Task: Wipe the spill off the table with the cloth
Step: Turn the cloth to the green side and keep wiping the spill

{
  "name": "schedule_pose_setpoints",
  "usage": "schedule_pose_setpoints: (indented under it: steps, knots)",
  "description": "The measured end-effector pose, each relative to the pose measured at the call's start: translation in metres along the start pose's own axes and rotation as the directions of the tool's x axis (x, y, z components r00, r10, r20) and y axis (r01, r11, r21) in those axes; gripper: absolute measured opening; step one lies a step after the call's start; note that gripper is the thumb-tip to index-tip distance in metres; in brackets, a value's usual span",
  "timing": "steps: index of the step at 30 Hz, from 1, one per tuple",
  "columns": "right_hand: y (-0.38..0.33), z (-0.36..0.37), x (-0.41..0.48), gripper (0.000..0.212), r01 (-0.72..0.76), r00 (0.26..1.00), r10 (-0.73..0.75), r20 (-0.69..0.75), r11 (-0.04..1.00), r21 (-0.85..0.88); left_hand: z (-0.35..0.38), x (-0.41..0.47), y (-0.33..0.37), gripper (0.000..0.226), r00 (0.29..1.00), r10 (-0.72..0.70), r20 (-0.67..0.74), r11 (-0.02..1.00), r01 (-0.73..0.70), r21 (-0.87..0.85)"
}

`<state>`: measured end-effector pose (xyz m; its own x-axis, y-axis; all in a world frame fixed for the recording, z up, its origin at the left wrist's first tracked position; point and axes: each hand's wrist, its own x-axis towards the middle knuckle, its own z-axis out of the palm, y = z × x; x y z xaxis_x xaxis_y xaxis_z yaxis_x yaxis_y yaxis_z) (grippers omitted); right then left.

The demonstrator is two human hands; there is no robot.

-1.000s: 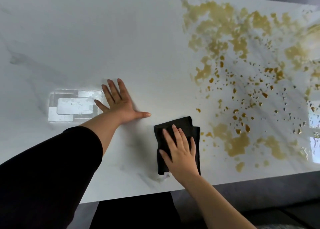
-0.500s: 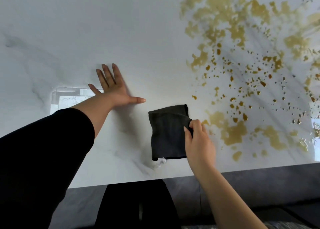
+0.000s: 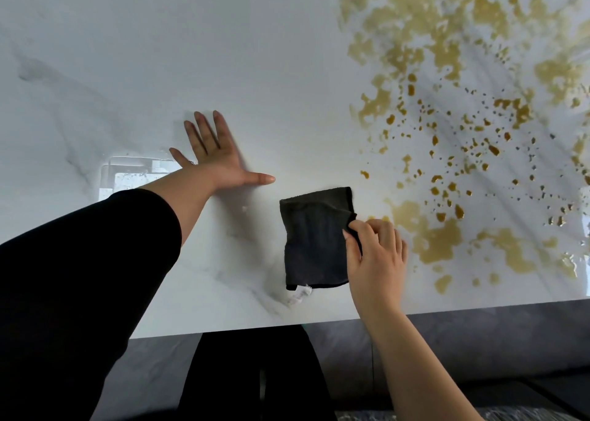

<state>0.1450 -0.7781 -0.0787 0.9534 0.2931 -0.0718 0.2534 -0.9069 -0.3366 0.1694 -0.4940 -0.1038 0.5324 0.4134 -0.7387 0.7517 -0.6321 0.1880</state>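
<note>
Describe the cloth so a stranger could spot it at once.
On the white marble table, look near the front edge, just left of the yellow-brown spill. The cloth lies flat there, its right edge pinched by the right hand. It is the only dark grey, folded thing on the tabletop.

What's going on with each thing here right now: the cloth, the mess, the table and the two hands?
Cloth: dark, folded, lying flat on the table, right edge pinched.
Spill: yellowish-brown puddles and droplets, unwiped, covering the table's right side.
Table: white, glossy; left part clean.
Left hand: open, palm flat on the table, fingers spread.
Right hand: fingers closed on the cloth's right edge, beside the nearest puddle.
</note>
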Motion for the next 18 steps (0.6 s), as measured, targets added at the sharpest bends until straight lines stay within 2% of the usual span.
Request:
schedule_pose_setpoints:
  steps: [3, 6, 9, 13, 16, 18]
  knots:
    - [-0.010, 0.002, -0.010, 0.016, 0.149, 0.988, -0.146, -0.049, 0.987, 0.066, 0.000, 0.000, 0.000, 0.160, 1.000, 0.003, 0.004, 1.000, -0.003, -0.002]
    - [-0.026, 0.004, -0.022, 0.023, 0.242, 0.970, -0.242, -0.010, 0.965, 0.106, -0.001, 0.000, 0.000, 0.160, 1.000, 0.004, 0.004, 1.000, -0.004, -0.002]
    - [-0.042, 0.007, -0.032, 0.017, 0.097, 0.986, -0.127, 0.108, 0.965, 0.245, -0.001, 0.000, 0.000, 0.160, 1.000, 0.007, 0.007, 1.000, -0.007, -0.004]
    - [-0.088, 0.024, -0.045, 0.019, -0.079, 0.948, -0.094, 0.303, 0.854, 0.515, -0.001, 0.001, -0.001, 0.159, 1.000, 0.008, 0.012, 1.000, -0.008, 0.001]
    - [-0.130, 0.041, -0.054, 0.022, -0.244, 0.897, -0.038, 0.440, 0.787, 0.566, -0.001, 0.001, -0.001, 0.159, 1.000, 0.009, 0.015, 1.000, -0.010, 0.005]
    - [-0.146, 0.054, -0.056, 0.028, -0.293, 0.867, -0.042, 0.497, 0.764, 0.575, -0.001, 0.002, -0.002, 0.159, 1.000, 0.010, 0.018, 1.000, -0.010, 0.007]
